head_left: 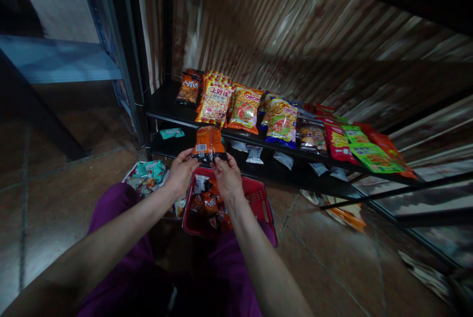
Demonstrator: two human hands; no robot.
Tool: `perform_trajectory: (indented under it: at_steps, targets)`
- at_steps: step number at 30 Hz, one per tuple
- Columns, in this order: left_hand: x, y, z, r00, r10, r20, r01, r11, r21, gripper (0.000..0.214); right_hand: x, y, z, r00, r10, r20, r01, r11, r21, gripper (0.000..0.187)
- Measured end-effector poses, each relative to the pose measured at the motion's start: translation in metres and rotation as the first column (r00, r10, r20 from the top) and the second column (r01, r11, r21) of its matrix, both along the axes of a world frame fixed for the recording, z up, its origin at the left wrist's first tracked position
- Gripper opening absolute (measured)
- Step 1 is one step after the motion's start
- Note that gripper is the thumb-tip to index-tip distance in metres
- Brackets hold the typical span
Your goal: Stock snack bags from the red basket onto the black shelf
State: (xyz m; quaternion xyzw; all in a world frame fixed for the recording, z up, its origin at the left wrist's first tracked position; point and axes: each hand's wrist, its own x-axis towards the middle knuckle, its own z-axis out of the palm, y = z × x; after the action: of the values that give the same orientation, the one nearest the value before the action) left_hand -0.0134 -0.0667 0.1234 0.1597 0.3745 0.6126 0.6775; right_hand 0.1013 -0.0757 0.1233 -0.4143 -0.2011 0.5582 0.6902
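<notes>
Between my two hands is an orange and black snack bag [209, 143], its barcode side facing me. My left hand [182, 171] pinches the bag's lower left corner. On the right, my right hand [227, 174] grips the lower right edge, thumb on top. Below them a red plastic basket [263, 201] stands on the floor, holding several orange and black snack bags [210, 203]. Just beyond my hands runs the black upper shelf [166, 105]. A similar orange and black bag [189, 88] stands at its left end.
Along the upper shelf stand yellow bags [215, 102], orange bags [244, 107], blue-edged bags [281, 122] and green bags [375, 158]. The lower shelf [269, 171] bears small silver packets [254, 154] and a teal packet [172, 133]. A container of teal packets [148, 174] sits left of the basket.
</notes>
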Motion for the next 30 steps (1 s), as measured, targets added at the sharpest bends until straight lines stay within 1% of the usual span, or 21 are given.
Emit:
perform_trajectory:
  at_steps: [6,8,11,13,19,25,30]
  targets:
    - [-0.003,-0.001,0.002,0.999,-0.042,0.015,0.041,0.999,0.006,0.032,0.001,-0.004,0.005,1.0,0.007,-0.011,-0.007,1.0,0.013,0.026]
    - [-0.005,0.0,0.003,0.997,-0.058,0.052,0.057,0.998,0.015,0.033,0.002,-0.004,0.004,1.0,0.002,-0.023,-0.002,1.0,-0.001,0.026]
    - [-0.008,0.003,0.005,0.975,-0.13,0.179,0.133,0.991,-0.005,0.02,0.004,-0.006,0.003,1.0,0.008,-0.028,-0.009,1.0,-0.015,0.025]
    - [-0.009,0.005,0.005,0.959,-0.163,0.234,0.173,0.985,-0.024,0.01,0.004,-0.007,0.003,1.0,0.027,-0.016,-0.027,1.0,-0.012,0.025]
    - [-0.011,0.011,0.001,0.959,-0.144,0.243,0.159,0.986,-0.041,0.01,0.003,-0.011,0.007,0.998,0.062,-0.03,-0.061,0.998,0.013,0.025]
    - [-0.014,0.021,-0.004,0.952,-0.223,0.211,0.235,0.971,-0.035,0.014,0.001,-0.014,0.009,0.995,0.077,-0.06,-0.077,0.997,-0.009,0.025]
    - [-0.016,0.026,-0.008,0.937,-0.281,0.21,0.296,0.954,-0.044,0.021,-0.002,-0.016,0.011,0.997,0.071,-0.013,-0.071,0.997,0.009,0.027]
